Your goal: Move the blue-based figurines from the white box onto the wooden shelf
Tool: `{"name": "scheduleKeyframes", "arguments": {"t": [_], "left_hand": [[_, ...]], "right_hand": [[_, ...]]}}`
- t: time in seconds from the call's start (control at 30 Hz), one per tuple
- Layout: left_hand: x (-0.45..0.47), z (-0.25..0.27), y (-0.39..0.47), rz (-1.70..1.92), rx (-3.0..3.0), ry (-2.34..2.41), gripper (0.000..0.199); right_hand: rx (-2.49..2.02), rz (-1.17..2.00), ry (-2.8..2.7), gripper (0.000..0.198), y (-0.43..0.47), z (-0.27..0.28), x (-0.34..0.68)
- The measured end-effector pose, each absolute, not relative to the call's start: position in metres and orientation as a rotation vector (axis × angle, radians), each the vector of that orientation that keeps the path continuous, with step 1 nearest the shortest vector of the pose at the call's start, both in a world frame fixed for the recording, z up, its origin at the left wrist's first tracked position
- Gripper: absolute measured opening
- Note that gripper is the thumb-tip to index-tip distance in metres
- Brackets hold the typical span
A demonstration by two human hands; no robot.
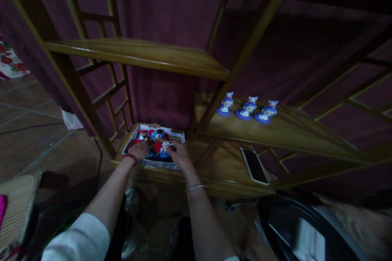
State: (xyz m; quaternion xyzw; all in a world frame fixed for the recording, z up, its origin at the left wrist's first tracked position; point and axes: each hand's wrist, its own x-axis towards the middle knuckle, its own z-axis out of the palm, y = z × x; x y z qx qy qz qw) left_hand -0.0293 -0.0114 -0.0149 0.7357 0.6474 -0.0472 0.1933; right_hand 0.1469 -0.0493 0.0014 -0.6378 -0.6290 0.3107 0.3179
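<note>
A shallow white box (183,138) on the low wooden shelf contains several small figurines in red, blue and black. My right hand (179,154) reaches in from the box's right side, its thumb and fingers closed on a figurine (163,149) with red and blue parts. At the left of the box, my left hand (140,151) is low over other figurines (143,135). Its fingertips are dark and partly hidden, so whether they grip one is unclear.
Three purple-and-white figurines (246,109) stand in a row on the raised right shelf (294,134). A phone (255,166) lies on the lower shelf beneath. An upper shelf board (137,55) juts out above the box. A black chair-like object (294,224) is at lower right.
</note>
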Motion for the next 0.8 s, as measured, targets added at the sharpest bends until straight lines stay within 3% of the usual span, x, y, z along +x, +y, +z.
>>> {"name": "scheduleKeyframes", "arguments": {"t": [0.5,0.8], "left_hand": [[-0.021,-0.011,-0.012,0.315,1.695,1.531,0.028],[-0.011,-0.012,-0.01,0.402,1.588,1.497,0.029]], "right_hand": [[-1.726,0.818,-1.673,0.023,-0.049,0.002,0.146],[-1.715,0.831,-1.516,0.024,-0.04,-0.019,0.143]]}}
